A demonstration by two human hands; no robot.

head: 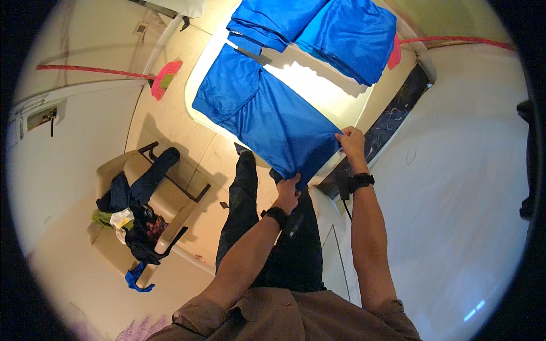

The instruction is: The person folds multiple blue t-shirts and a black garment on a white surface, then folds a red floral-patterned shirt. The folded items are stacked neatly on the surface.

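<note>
A shiny blue garment (277, 115) lies partly on the white table (197, 91), its near end drawn past the edge toward me. My left hand (289, 194) grips the lower corner of this cloth, above my thigh. On the other corner, to the right, my right hand (352, 143) pinches the edge between thumb and fingers. The fabric between my hands is pulled fairly flat, with creases running toward the left hand. Farther back on the tabletop rest two folded blue fabric bundles, one at the left (273, 21) and one at the right (354, 38).
To the left stands a beige armchair (170, 187) piled with dark clothes (128, 192). A pink broom (166, 79) leans by the left wall; another pink-handled one (456, 39) is at back right. A white surface (448, 170) fills the right side, beside a dark marble strip (394, 111).
</note>
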